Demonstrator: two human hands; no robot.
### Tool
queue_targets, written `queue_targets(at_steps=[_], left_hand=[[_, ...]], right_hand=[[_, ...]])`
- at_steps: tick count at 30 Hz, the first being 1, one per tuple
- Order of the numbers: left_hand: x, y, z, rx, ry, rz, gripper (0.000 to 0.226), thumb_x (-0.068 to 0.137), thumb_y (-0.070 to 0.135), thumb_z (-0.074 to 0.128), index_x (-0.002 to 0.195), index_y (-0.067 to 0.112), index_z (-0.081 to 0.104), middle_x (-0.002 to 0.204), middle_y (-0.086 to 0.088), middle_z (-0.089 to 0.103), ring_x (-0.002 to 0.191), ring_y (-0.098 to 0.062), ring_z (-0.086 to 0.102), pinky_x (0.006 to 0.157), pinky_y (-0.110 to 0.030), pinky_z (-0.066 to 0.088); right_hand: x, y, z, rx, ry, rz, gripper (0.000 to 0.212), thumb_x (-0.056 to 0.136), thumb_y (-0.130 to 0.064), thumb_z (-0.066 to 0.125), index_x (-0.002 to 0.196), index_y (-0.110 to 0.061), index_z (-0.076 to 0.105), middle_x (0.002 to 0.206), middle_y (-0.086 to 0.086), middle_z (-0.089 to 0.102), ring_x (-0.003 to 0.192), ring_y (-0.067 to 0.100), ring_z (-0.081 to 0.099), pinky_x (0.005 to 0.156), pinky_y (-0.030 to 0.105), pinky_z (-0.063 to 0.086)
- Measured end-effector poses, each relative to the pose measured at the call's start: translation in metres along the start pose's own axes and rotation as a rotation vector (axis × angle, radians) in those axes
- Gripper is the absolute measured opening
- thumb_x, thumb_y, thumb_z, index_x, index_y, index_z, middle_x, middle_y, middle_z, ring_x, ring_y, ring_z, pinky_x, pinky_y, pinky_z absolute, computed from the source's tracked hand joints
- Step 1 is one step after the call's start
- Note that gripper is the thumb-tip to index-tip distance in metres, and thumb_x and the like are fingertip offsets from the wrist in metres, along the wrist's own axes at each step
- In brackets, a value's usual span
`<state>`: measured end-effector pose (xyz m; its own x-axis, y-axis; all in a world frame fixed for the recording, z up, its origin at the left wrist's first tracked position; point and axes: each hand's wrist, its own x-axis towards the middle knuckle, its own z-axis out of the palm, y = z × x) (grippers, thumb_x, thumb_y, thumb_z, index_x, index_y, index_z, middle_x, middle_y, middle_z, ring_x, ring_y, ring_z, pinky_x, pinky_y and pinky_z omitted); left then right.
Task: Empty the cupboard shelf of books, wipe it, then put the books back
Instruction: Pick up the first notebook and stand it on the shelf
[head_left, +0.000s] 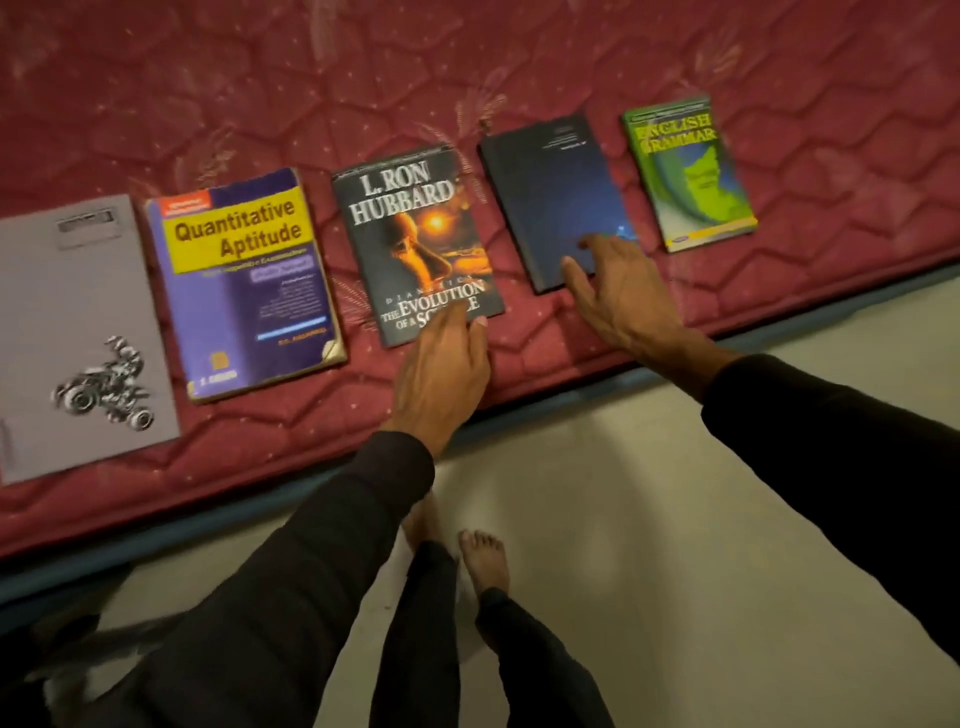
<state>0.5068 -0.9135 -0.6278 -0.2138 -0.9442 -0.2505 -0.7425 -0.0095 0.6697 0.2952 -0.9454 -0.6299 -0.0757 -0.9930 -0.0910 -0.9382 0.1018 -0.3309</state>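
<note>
Five books lie face up in a row along the near edge of a red quilted mattress (519, 62), which fills the upper half of the frame.

At the far left sits a flat grey book with a motorcycle drawing (78, 332), partly cut off by the frame edge. Next to it is a thick purple and yellow paperback titled Quantitative Aptitude (244, 280), its corners worn. In the centre lies a dark paperback with an orange glow on its cover, by L. Ron Hubbard (415, 239). The left hand (441, 369) reaches onto its lower right corner; the fingers are nearly straight and lie on the cover, gripping nothing.

Right of centre is a plain dark blue hardback (556, 197). The right hand (623, 291) is spread over its lower right corner, fingers extended and unclenched, touching or just above the cover; I cannot tell which. At the upper right lies a small green paperback titled English Grammar (685, 171), untouched.

Below, a pale floor (675, 519) and the person's bare feet fill the lower frame.

The cupboard shelf is out of view, so whether it has been wiped cannot be told. The books are off the shelf, so emptying looks done or nearly so; both hands seem placed either to set down or to pick up, and the return of all five is left.
</note>
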Motion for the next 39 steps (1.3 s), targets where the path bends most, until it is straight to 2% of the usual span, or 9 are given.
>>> queue_targets(at_steps=[4, 9, 13, 16, 22, 26, 29, 35, 39], left_hand=[[0.024, 0.017, 0.007, 0.011, -0.009, 0.081, 0.029, 0.103, 0.021, 0.038, 0.112, 0.002, 0.058, 0.11, -0.018, 0.063, 0.104, -0.035, 0.056, 0.088, -0.038, 0.039], [0.051, 0.036, 0.011, 0.058, -0.038, 0.139, 0.023, 0.102, 0.023, 0.039, 0.093, 0.008, 0.053, 0.093, -0.017, 0.062, 0.086, -0.035, 0.056, 0.069, -0.036, 0.034], [0.077, 0.059, 0.027, 0.089, -0.069, 0.201, 0.029, 0.103, 0.027, 0.038, 0.097, 0.006, 0.057, 0.093, -0.017, 0.065, 0.087, -0.037, 0.059, 0.07, -0.04, 0.04], [0.098, 0.086, 0.053, 0.05, -0.103, 0.214, 0.03, 0.103, 0.027, 0.038, 0.087, 0.007, 0.053, 0.081, -0.011, 0.058, 0.079, -0.035, 0.056, 0.066, -0.038, 0.037], [0.139, 0.144, 0.119, -0.005, -0.148, 0.19, 0.032, 0.1, 0.031, 0.04, 0.102, 0.007, 0.061, 0.1, -0.019, 0.067, 0.098, -0.038, 0.06, 0.084, -0.045, 0.048], [0.168, 0.171, 0.158, -0.053, -0.165, 0.089, 0.034, 0.099, 0.033, 0.042, 0.105, 0.005, 0.06, 0.102, -0.021, 0.068, 0.1, -0.041, 0.059, 0.083, -0.044, 0.048], [0.19, 0.183, 0.177, -0.072, -0.115, -0.041, 0.029, 0.098, 0.03, 0.044, 0.103, 0.004, 0.057, 0.102, -0.019, 0.065, 0.098, -0.036, 0.057, 0.071, -0.035, 0.037], [0.232, 0.188, 0.196, -0.156, 0.054, -0.26, 0.031, 0.092, 0.025, 0.049, 0.108, 0.001, 0.06, 0.111, -0.018, 0.065, 0.104, -0.034, 0.058, 0.081, -0.037, 0.043], [0.254, 0.194, 0.205, -0.262, 0.118, -0.388, 0.032, 0.086, 0.027, 0.056, 0.104, 0.004, 0.068, 0.107, -0.013, 0.069, 0.098, -0.028, 0.065, 0.065, -0.027, 0.041]], right_hand=[[0.009, 0.031, -0.017, -0.001, 0.05, 0.072, 0.05, 0.095, -0.04, 0.043, 0.123, -0.001, 0.057, 0.119, 0.024, 0.062, 0.111, 0.042, 0.055, 0.093, 0.047, 0.044], [0.016, 0.062, -0.031, -0.01, 0.091, 0.163, 0.052, 0.094, -0.043, 0.04, 0.121, -0.002, 0.058, 0.113, 0.023, 0.062, 0.108, 0.041, 0.055, 0.09, 0.047, 0.044], [0.032, 0.097, -0.038, 0.036, 0.122, 0.221, 0.049, 0.096, -0.039, 0.043, 0.124, -0.001, 0.056, 0.121, 0.023, 0.061, 0.114, 0.04, 0.053, 0.095, 0.047, 0.043], [0.047, 0.133, -0.042, 0.043, 0.141, 0.249, 0.053, 0.095, -0.042, 0.041, 0.124, 0.0, 0.057, 0.121, 0.023, 0.061, 0.113, 0.04, 0.055, 0.094, 0.046, 0.043], [0.071, 0.205, -0.042, 0.075, 0.142, 0.265, 0.051, 0.093, -0.04, 0.043, 0.12, 0.002, 0.057, 0.117, 0.027, 0.061, 0.108, 0.043, 0.055, 0.087, 0.045, 0.041], [0.088, 0.245, -0.035, 0.09, 0.132, 0.207, 0.046, 0.093, -0.034, 0.046, 0.105, 0.008, 0.058, 0.102, 0.032, 0.061, 0.095, 0.046, 0.057, 0.079, 0.046, 0.035], [0.106, 0.26, -0.032, 0.141, 0.106, 0.231, 0.053, 0.091, -0.038, 0.046, 0.112, 0.01, 0.056, 0.111, 0.033, 0.06, 0.103, 0.045, 0.056, 0.087, 0.046, 0.036], [0.146, 0.277, -0.013, 0.286, 0.027, 0.313, 0.055, 0.091, -0.05, 0.049, 0.103, 0.003, 0.061, 0.102, 0.025, 0.064, 0.096, 0.038, 0.059, 0.078, 0.043, 0.037], [0.16, 0.28, -0.002, 0.266, -0.004, 0.312, 0.063, 0.089, -0.057, 0.044, 0.1, 0.001, 0.064, 0.102, 0.024, 0.065, 0.103, 0.039, 0.058, 0.082, 0.044, 0.038]])
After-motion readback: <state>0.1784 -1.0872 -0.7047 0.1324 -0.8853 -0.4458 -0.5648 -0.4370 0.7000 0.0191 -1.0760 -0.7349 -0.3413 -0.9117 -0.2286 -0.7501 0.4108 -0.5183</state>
